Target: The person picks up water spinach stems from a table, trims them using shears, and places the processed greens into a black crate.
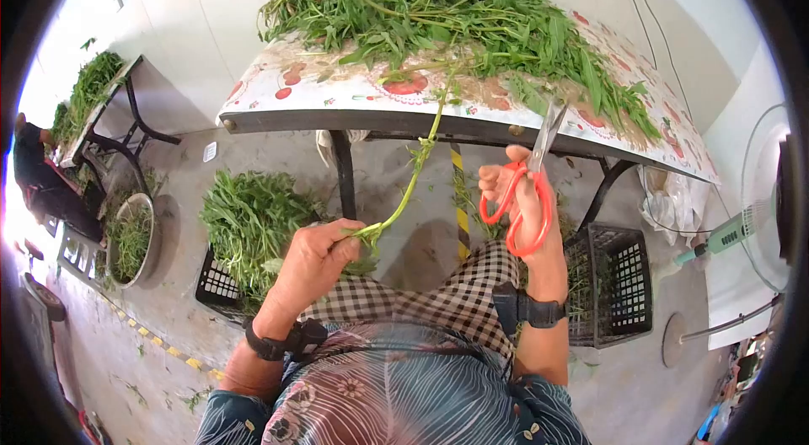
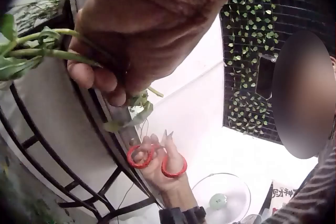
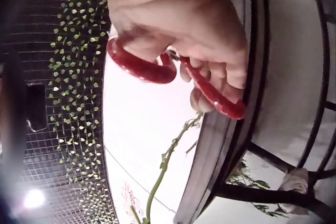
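Note:
My left hand [image 1: 316,264] pinches one end of a long green leafy stem [image 1: 413,179], which arches up and forward to the table's front edge. In the left wrist view, leafy shoots [image 2: 31,53] poke out on one side of the curled fingers, and a leaf hangs on the other. With fingers through the red handle loops, my right hand [image 1: 543,222] holds a pair of scissors [image 1: 549,135], blades pointing up and slightly parted. The scissors stand to the right of the stem, apart from it. In the right wrist view, the stem [image 3: 164,169] rises toward the right fingertips.
A big heap of leafy stems [image 1: 413,2] covers the back of the table [image 1: 261,104]. Below stand a crate piled with greens [image 1: 253,230] at left and a black crate [image 1: 628,285] at right. A fan [image 1: 733,230] is far right; another person [image 1: 55,184] is far left.

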The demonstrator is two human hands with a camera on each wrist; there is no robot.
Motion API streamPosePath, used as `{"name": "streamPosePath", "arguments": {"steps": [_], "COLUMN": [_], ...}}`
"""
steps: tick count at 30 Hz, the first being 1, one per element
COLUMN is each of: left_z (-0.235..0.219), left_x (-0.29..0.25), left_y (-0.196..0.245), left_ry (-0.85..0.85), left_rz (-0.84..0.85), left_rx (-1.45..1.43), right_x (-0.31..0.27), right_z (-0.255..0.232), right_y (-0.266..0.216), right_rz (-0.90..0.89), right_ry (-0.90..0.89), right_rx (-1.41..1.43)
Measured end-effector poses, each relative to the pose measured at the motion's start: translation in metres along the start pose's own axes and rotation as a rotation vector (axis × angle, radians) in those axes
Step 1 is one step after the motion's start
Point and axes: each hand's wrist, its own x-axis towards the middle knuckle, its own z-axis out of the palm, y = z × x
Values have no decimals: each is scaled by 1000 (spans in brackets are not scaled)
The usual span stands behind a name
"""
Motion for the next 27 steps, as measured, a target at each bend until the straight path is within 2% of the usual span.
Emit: {"name": "streamPosePath", "arguments": {"steps": [2,5,9,12,15,17,27], "left_z": [-1,6,4,6,5,7,4], "left_x": [-1,-6,-7,-9,-10,-13,-19], "left_y": [-3,1,3,-3,-3,-3,-8], "left_ry": [38,65,18,-9,-43,10,78], "left_rz": [-19,76,171,278,299,281,292], "left_rx": [42,121,199,227,256,202,240], "right_x": [0,-20,-23,-24,-24,-25,-36], "right_z": [-6,3,12,8,0,-3,-17], "right_y": [16,8,13,17,22,26,35], "right_rz": [-64,-7,34,16,-3,-21,98], "right_ry": [-170,-138,-98,-46,-58,-46,-56], "right_rx": [158,63,-27,8,3,-10,-265]}}
